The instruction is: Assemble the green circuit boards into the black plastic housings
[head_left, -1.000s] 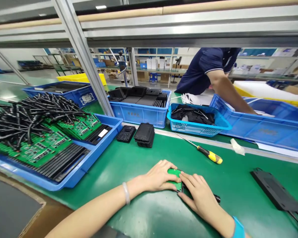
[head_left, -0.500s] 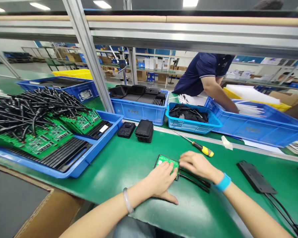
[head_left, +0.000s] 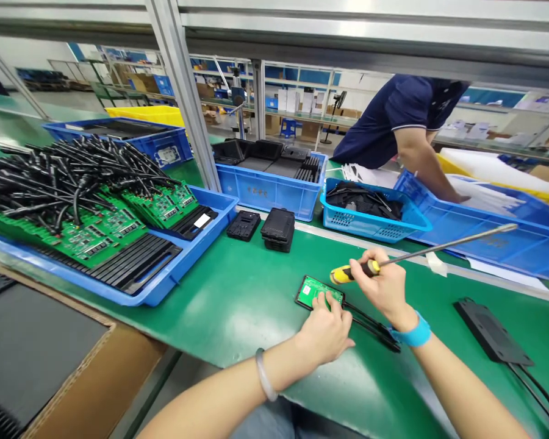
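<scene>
A green circuit board [head_left: 315,288] sits in a black case on the bench, with black cables [head_left: 370,326] running out to the right. My left hand [head_left: 327,326] bends its fingers over the board and holds it down, hiding its lower part. Above and right of it, my right hand [head_left: 384,286] is closed around the yellow-and-black handle of a screwdriver [head_left: 443,244]. The shaft points up and right, away from the board. A closed black case with cables [head_left: 491,332] lies to the right.
A blue tray [head_left: 165,286] of boards and cables stands at left. Small black cases [head_left: 278,228] lie behind the board. Blue bins [head_left: 265,192] and a turquoise basket [head_left: 370,222] line the back. A co-worker [head_left: 412,122] reaches into a blue bin [head_left: 485,231]. A metal post [head_left: 185,91] rises behind.
My right hand has left the board's edge and picked up the screwdriver from the bench. My left hand stays on the board, its fingers now more bent. The view has shifted.
</scene>
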Tool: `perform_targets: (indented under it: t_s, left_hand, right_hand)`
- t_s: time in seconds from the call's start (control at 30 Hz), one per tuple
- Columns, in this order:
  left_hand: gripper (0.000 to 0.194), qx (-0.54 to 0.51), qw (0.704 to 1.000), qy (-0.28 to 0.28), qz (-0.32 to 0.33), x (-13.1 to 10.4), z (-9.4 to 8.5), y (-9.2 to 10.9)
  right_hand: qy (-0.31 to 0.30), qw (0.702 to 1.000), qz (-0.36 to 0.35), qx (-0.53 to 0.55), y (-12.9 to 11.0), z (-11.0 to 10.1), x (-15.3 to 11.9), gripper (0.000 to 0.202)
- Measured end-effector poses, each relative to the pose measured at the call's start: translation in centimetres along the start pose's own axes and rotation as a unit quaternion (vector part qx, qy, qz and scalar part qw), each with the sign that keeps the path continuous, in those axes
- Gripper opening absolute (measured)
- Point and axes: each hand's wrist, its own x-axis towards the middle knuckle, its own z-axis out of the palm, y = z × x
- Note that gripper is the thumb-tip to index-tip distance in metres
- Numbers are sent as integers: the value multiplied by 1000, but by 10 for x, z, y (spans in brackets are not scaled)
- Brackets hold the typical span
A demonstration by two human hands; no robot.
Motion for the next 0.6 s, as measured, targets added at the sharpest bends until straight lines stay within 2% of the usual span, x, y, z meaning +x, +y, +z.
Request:
perform_targets:
  t_s: [0.13, 0.33, 0.4, 0.5, 0.6]
  left_hand:
    - [62, -7, 1000, 6, 4, 1, 1, 0]
    - [63, -12, 1000, 7, 5, 1, 2, 1]
    - [64, -10, 1000, 6, 1, 1, 2, 1]
    - [64, -4, 1000, 6, -6, 0, 2, 3]
    - [65, -12, 1000, 3, -16, -1, 3, 4]
  right_hand:
    - [-11, 996, -36, 77, -28, 18, 3, 32]
    - [-20, 989, -45, 138, -43, 33, 23, 26]
    - [-40, 985, -57, 159, -47, 36, 27, 28]
    - [-74, 978, -72, 184, -53, 35, 31, 29]
    - [-68, 975, -63, 203, -62, 25, 28, 26]
